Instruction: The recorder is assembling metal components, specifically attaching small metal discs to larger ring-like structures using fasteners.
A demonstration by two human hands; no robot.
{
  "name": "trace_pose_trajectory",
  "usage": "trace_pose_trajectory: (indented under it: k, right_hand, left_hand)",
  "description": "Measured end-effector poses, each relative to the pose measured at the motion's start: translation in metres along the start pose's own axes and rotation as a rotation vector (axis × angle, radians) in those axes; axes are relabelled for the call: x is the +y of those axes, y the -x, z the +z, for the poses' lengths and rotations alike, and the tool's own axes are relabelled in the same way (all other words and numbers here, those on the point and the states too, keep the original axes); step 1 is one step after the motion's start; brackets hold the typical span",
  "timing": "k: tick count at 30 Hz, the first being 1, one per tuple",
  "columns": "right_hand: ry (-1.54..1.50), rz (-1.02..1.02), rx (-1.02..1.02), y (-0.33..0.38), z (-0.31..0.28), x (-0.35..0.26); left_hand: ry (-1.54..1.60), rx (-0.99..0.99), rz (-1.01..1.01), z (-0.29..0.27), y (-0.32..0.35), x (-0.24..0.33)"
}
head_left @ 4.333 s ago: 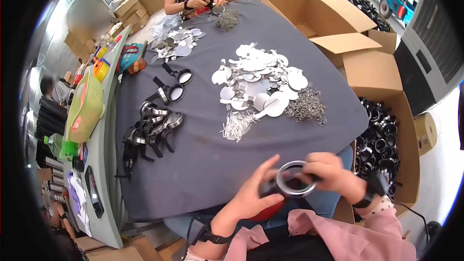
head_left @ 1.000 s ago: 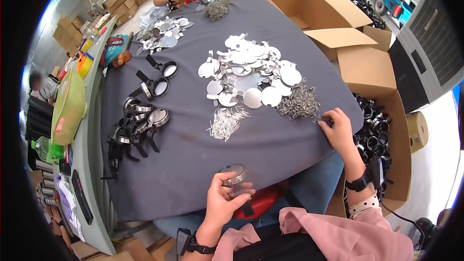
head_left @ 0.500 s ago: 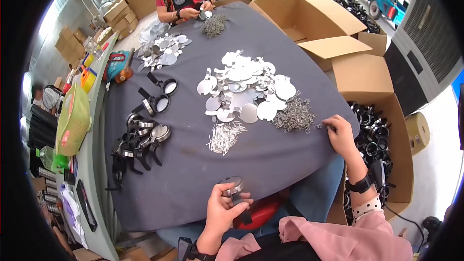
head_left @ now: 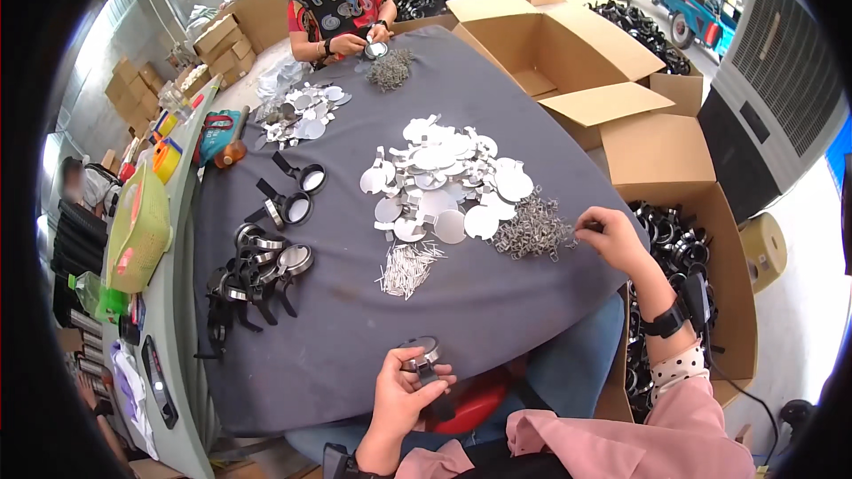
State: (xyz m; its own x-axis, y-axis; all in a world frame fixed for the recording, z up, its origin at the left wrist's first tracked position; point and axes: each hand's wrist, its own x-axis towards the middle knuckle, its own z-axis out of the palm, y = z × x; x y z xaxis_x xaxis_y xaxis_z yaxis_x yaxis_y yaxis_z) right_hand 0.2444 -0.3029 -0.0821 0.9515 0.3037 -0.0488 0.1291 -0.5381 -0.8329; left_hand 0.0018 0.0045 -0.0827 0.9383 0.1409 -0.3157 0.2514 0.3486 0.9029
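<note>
My left hand (head_left: 406, 396) is closed round a round metal-rimmed piece with a black handle (head_left: 424, 350), near the front edge of the cloth-covered table. At the right end of a pile of small metal clips (head_left: 531, 229), the fingers of my right hand (head_left: 612, 238) are pinched together. Whether a clip sits between those fingertips is too small to make out. Behind the clips lies a heap of shiny metal discs with tabs (head_left: 439, 168). Just left of the clips is a small pile of thin silver pins (head_left: 408, 268).
Several black-handled round pieces (head_left: 266, 257) lie on the table's left side. Another person (head_left: 337, 13) works at the far end beside more clips (head_left: 390, 69) and discs (head_left: 306, 113). Open cardboard boxes (head_left: 661, 151) stand along the right. A green basket (head_left: 139, 226) sits on the left bench.
My right hand has moved slightly left, against the clip pile's edge. My left hand keeps hold of the round piece. The view has tilted up a little.
</note>
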Motion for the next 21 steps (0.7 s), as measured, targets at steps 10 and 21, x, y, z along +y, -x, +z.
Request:
trace_pose_trajectory:
  k: [10,21]
  right_hand:
    - [-0.017,0.016,0.179,-0.007,-0.011,0.008]
    - [-0.008,0.071,-0.009,-0.021,-0.027,-0.004]
  left_hand:
    - [-0.028,-0.006,-0.004,0.0,-0.004,0.002]
    - [-0.006,-0.009,-0.018,-0.003,-0.003,0.002]
